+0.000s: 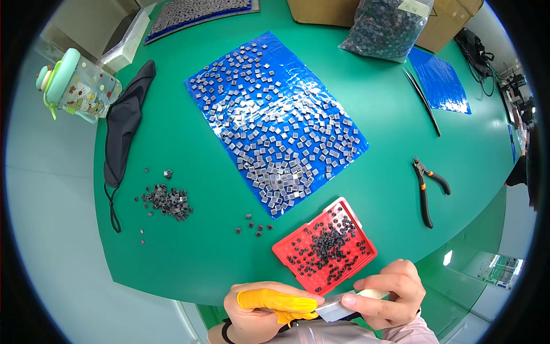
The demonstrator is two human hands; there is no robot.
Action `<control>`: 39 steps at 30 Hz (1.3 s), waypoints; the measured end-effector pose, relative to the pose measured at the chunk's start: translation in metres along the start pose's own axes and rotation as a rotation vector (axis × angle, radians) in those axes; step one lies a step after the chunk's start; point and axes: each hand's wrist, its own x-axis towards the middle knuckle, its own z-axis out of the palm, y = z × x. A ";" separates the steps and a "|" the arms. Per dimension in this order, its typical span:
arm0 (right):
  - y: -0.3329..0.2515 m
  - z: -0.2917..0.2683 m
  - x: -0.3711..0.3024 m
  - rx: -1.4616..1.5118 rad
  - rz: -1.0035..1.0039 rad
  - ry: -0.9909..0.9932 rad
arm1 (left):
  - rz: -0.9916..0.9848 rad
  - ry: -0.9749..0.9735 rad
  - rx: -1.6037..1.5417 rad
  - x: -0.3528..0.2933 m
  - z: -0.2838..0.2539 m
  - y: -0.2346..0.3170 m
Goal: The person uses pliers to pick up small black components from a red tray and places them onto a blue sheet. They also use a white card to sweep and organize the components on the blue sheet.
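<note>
Just below the red square plastic tray (324,250), at the near edge of the green table (172,149), both hands meet on a small flat grey-white piece (334,311). Left hand (266,309) wears yellow rubber finger cots on thumb and forefinger; its fingers (281,300) are pinched on the left end of the piece. Right hand (388,293), bare, has its fingers (372,284) clenched around the piece's right end, thumb on the underside. The piece is held off the table, just nearer than the tray's lower corner, tilted.

The red tray holds many small black parts, heaped toward its middle, and sits tilted on the table. Just above the tray and left of it lies a blue plastic sheet (275,117) covered with small grey square chips. Right of the tray, apart: black-and-orange-handled pliers (427,192). Far left of the tray: a loose pile of small dark parts (166,200), with a few strays (254,227) between pile and tray. Beyond the pile, a black cloth face mask (123,129) and a mint-green patterned drinking bottle (77,86). Far above the tray: a clear bag of dark parts (387,28) against a cardboard box (321,11), and a second blue sheet (438,80).
</note>
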 end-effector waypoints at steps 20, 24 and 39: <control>-0.002 -0.001 -0.016 -0.250 -0.022 0.033 | -0.305 0.055 -0.154 0.000 0.006 0.008; 0.001 0.001 -0.020 -0.212 -0.027 0.115 | -0.262 0.028 -0.226 0.002 0.008 0.004; 0.040 -0.005 0.008 -0.431 0.401 0.271 | 0.037 -0.088 0.186 0.008 0.003 0.017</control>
